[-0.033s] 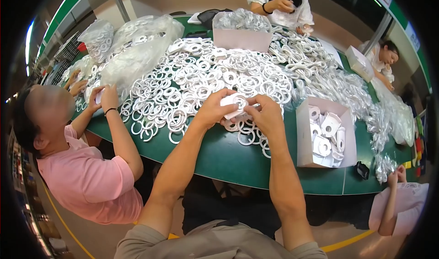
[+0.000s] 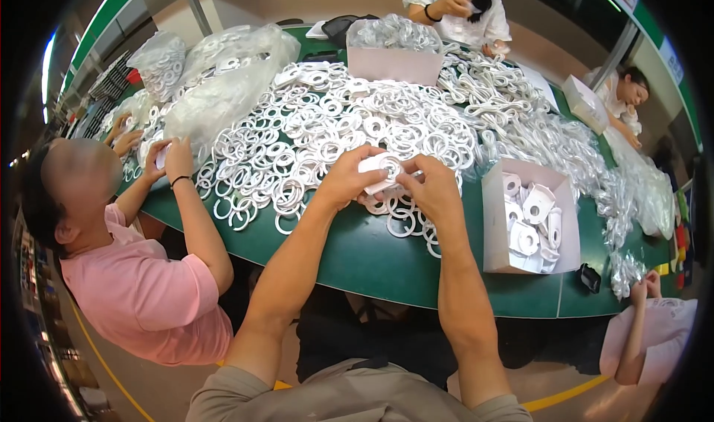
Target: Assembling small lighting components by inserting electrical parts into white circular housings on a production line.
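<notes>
- Both hands meet above the near edge of the green table (image 2: 387, 266). The left hand (image 2: 346, 178) and the right hand (image 2: 431, 187) close together on one white round plastic part (image 2: 383, 170), held just clear of the tabletop.
- Grip: the left hand's fingers curl over the part's left and upper side; the right hand's fingers pinch its right edge. Both hands are closed on the same piece.
- Change: compared with the other frame of this view, nothing visibly shifts; hands, part and surroundings sit in the same arrangement, so the handling of this one piece appears, as a judgement, mid-step rather than finished.
- Directly beyond and beneath the hands spreads a heap of white rings (image 2: 327, 135), several lying loose just beside the right wrist.
- To the right stands an open cardboard box (image 2: 494, 228) holding white disc-shaped pieces, near the right hand but apart from it.
- A second box (image 2: 394, 63) filled with rings sits at the far side; clear plastic bags (image 2: 223, 80) of rings lie at far left.
- A person in a pink shirt (image 2: 141, 295) works at the left; others sit around the table.
</notes>
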### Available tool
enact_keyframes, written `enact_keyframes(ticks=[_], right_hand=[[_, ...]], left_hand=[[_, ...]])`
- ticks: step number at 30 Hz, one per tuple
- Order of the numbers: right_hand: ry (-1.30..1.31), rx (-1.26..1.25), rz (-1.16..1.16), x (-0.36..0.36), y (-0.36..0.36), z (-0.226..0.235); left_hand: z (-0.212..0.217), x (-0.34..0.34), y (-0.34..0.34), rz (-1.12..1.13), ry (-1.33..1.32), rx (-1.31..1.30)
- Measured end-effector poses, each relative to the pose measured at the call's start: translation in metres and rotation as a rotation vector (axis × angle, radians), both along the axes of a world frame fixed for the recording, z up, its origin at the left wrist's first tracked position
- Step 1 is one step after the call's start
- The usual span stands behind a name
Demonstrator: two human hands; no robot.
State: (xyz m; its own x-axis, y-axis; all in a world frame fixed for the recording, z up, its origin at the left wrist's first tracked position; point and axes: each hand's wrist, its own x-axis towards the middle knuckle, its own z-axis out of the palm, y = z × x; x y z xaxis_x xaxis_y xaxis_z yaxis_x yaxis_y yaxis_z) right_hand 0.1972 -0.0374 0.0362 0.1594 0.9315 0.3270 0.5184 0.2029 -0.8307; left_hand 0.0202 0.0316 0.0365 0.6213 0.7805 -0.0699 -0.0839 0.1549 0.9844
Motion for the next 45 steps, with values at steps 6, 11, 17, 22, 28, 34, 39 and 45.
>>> enact_keyframes(ticks=[6,11,17,22,28,34,39,45], right_hand=[[-0.268,0.137,0.086,-0.009,0.012,-0.009],[-0.125,-0.07,-0.023,0.009,-0.002,0.0],[0.377,-0.14,0.096,-0.017,0.0,0.003],[0.446,-0.153,0.046,-0.022,0.007,0.0],[0.408,-0.165,0.038,0.002,0.007,-0.01],[0.4,-0.072,0.024,-0.013,0.011,-0.012],[-0.181,0.196,-0.023,-0.024,0.005,-0.006],[-0.134,0.265,-0.163,-0.03,0.003,0.003]], left_hand=[[-0.009,-0.022,0.003,0.135,-0.012,-0.039],[-0.01,0.0,0.007,0.016,0.068,0.162],[-0.001,-0.022,0.007,-0.016,-0.065,0.343],[-0.014,-0.014,0.005,0.176,-0.046,0.558],[-0.006,-0.002,0.002,0.137,0.113,0.535],[-0.011,-0.005,-0.001,0.184,-0.059,0.276],[-0.014,0.001,0.001,0.171,-0.227,0.086],[-0.015,0.0,0.0,0.135,-0.275,0.07]])
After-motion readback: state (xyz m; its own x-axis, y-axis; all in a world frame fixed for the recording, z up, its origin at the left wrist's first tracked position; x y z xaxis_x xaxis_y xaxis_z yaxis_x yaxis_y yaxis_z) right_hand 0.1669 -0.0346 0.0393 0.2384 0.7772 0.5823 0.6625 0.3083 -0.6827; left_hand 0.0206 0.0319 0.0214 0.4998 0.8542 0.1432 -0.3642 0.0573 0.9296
